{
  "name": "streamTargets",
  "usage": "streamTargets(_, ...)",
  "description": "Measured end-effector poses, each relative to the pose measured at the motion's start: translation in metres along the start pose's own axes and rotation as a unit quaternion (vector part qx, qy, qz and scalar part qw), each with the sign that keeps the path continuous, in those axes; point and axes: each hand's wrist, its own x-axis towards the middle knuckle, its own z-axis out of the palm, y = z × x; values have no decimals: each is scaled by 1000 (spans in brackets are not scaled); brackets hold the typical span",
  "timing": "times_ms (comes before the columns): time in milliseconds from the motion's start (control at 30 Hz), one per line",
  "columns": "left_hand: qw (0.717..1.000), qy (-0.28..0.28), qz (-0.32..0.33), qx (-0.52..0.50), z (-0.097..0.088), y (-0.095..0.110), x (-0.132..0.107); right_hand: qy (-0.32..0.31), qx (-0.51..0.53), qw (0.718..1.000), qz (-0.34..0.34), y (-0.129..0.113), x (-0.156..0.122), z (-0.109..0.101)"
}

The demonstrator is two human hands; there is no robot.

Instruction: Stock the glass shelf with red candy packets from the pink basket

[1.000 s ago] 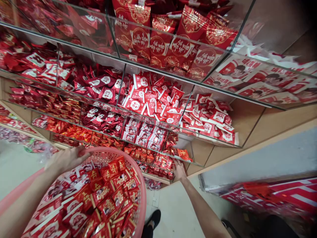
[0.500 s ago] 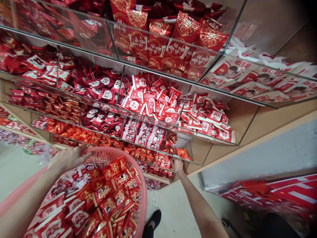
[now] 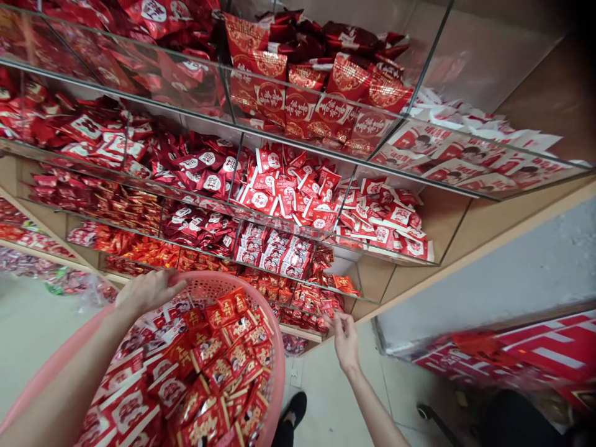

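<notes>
My left hand [image 3: 148,290] grips the far rim of a pink plastic basket [image 3: 278,366], its thumb stretched along the edge. Heaped inside are small red and gold candy packets [image 3: 223,372] and red-and-white packets [image 3: 128,410]. Down at the low right end of the shelving, my right hand [image 3: 345,340] has its fingers pinched together at a small red packet [image 3: 331,302]. That packet lies against others in its compartment, and the fingertips partly blend into it.
Tiered shelves with clear front panels [image 3: 298,133] hold red packets in divided compartments. A slanted wooden side edge [image 3: 419,276] borders them on the right. Red printed boxes or bags [image 3: 535,354] stand at lower right. A dark shoe [image 3: 297,406] is on the tiled floor.
My right hand has drawn back slightly from the low compartment, its fingers now pinched at a red packet. The view has shifted a little; my left hand stays on the basket rim.
</notes>
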Motion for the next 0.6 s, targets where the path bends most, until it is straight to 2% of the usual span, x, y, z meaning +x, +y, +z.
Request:
streamTargets(67,1000,3,7,3,-2,3,0,-25,23,996,-85,-24,-35,1)
streamTargets(100,1000,6,10,5,-2,4,1,-46,0,988,-148,-37,-51,1)
streamTargets(167,1000,20,15,5,-3,6,1,-98,-57,957,-267,-61,-79,2)
streamTargets(267,999,38,26,0,-5,9,1,-161,-100,906,-379,-90,-105,4)
streamTargets(367,999,40,34,-8,-6,11,2,-189,-100,878,-427,-111,-119,7)
streamTargets(500,999,36,25,-6,-7,13,2,-249,-99,865,-425,-128,-139,14)
streamTargets(600,999,38,30,-8,-8,14,2,-306,-121,838,-435,-133,-159,22)
